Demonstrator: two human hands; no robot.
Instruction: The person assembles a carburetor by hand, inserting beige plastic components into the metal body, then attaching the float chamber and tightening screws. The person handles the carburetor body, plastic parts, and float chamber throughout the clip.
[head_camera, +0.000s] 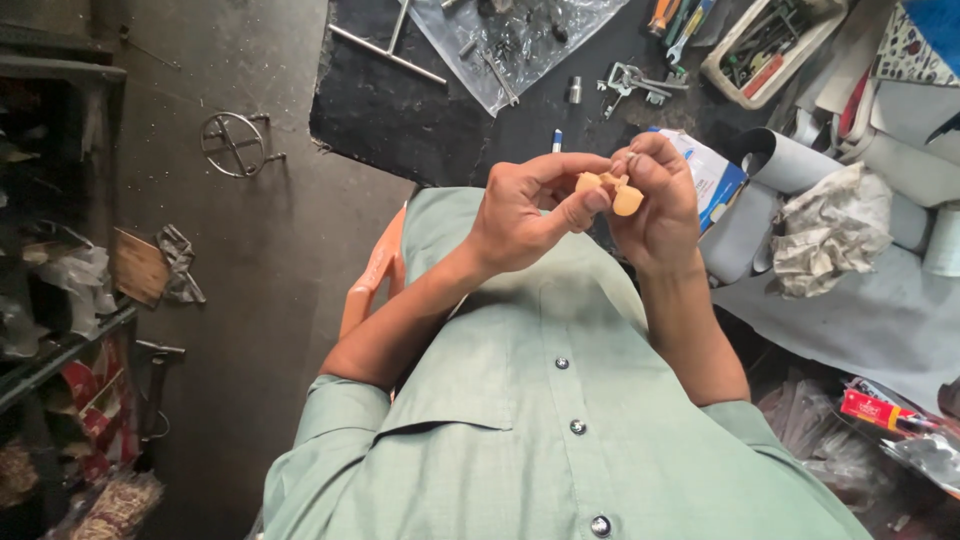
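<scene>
Both hands (590, 205) pinching tan piece (612, 192), crosswise

the hands work in open air above the green shirt (520, 400), nothing around them. ahead, the black mat (400, 110) lies mostly bare near its left side, with a plastic bag of parts (510, 40) and a tool tray (770, 40) crowding its far edge. grey pipes (800, 160) and crumpled cloth (830, 235) block the right.

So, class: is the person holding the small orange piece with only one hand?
No: both the left hand and the right hand pinch the small orange piece between their fingertips.
</scene>
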